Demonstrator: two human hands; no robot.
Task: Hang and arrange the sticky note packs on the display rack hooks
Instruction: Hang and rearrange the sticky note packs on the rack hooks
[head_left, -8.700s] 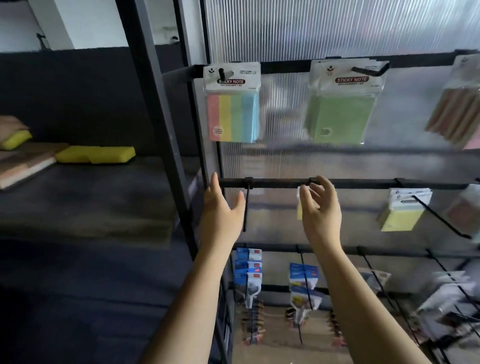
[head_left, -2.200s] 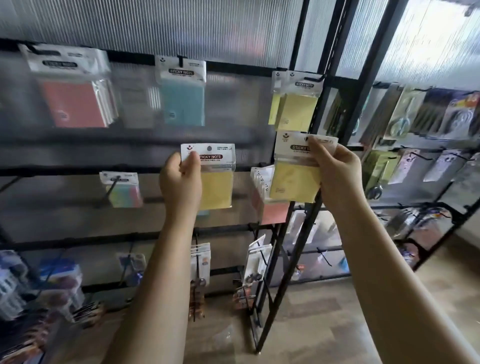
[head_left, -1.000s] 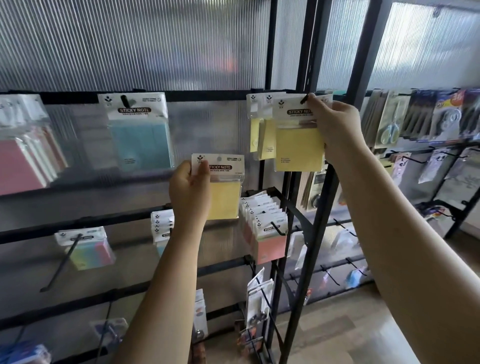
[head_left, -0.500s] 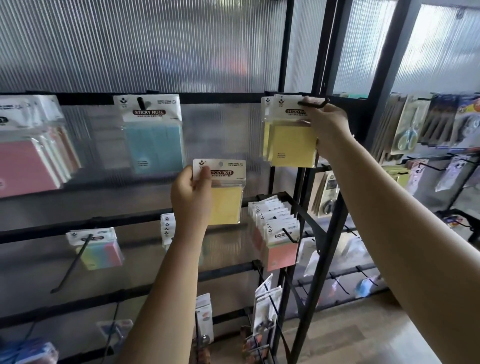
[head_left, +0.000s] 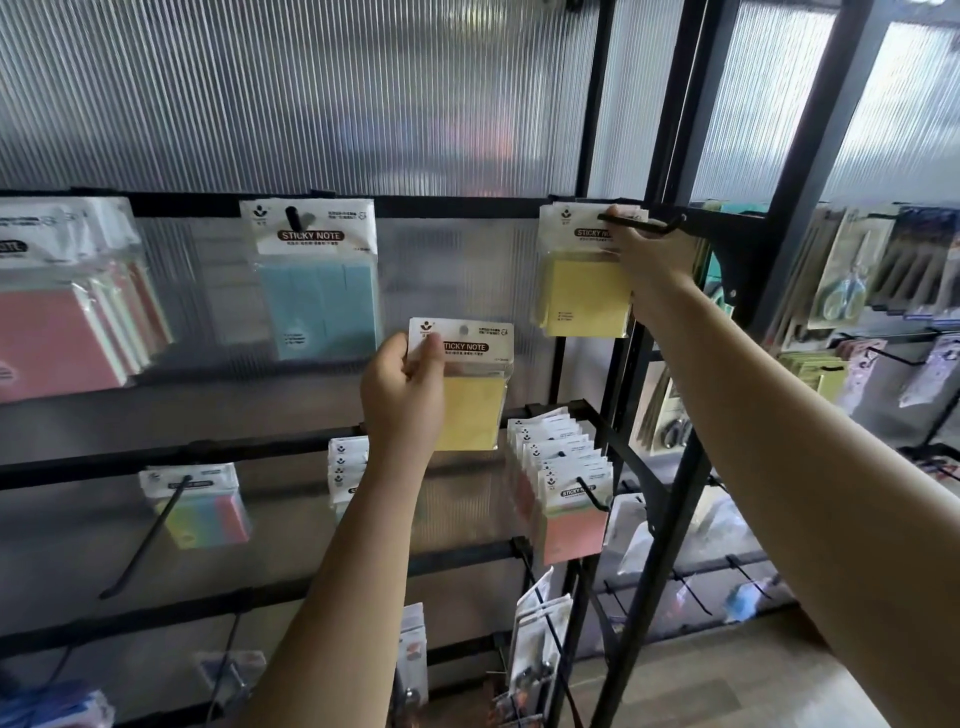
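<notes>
A: Right hand (head_left: 649, 270), upper right of centre: fingers curled on the header card of a yellow sticky note pack (head_left: 587, 291), already threaded onto the top-row hook (head_left: 641, 224). Hook tip projecting past the knuckles toward the right.

B: Seated fully to the back?

A: Hard to say; hand covers the card's right edge, so depth along the hook possibly short. At least one more yellow pack behind it, edges just visible at its left.

B: Left hand (head_left: 402, 395)?

A: Centre of frame, pinching the upper left corner of a second yellow pack (head_left: 470, 384), thumb over the card front. Pack held upright, apart from any hook, punch hole clear and unobstructed.

B: Advice for the step in hand?

A: Push the hung pack back along the hook until touching the one behind, card square, label forward. Release only once hanging free without tilt. Then bring the second pack up, hole lined with the upturned tip, lifted over it, not forced.

B: Neighbours?

A: Blue pack (head_left: 317, 280) on its own hook at upper centre-left; pink packs (head_left: 57, 332) at far left; a crowded pink row (head_left: 566, 499) at lower centre-right. Display rack frame (head_left: 670, 519) running down the right.
</notes>
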